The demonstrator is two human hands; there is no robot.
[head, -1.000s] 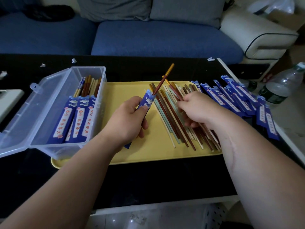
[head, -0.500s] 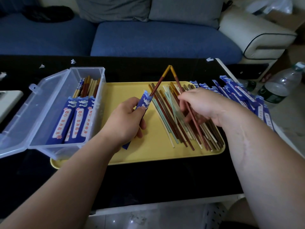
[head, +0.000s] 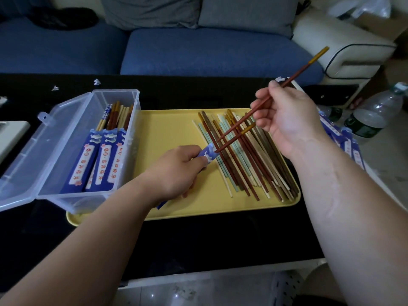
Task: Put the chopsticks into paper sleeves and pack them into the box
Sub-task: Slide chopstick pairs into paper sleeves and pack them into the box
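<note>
1. Yellow tray (head: 172,124) sits mid-view on a black table (head: 198,239); a pile (head: 247,164) of loose chopsticks covers its 3 o'clock half.
2. Left hand (head: 176,171) curls its fingers round a blue sleeve (head: 207,152) over the tray's middle; one stick (head: 236,135) juts from the sleeve's mouth towards 2 o'clock.
3. Right hand (head: 284,115) pinches a red-brown chopstick (head: 298,72), yellow end up at 1 o'clock, tip just beside the sleeve's mouth.
4. Clear box (head: 66,133) stands open at 9 o'clock, holding filled sleeves (head: 101,160).
5. Spare sleeves (head: 348,144) lie at 3 o'clock, off the tray.
</note>
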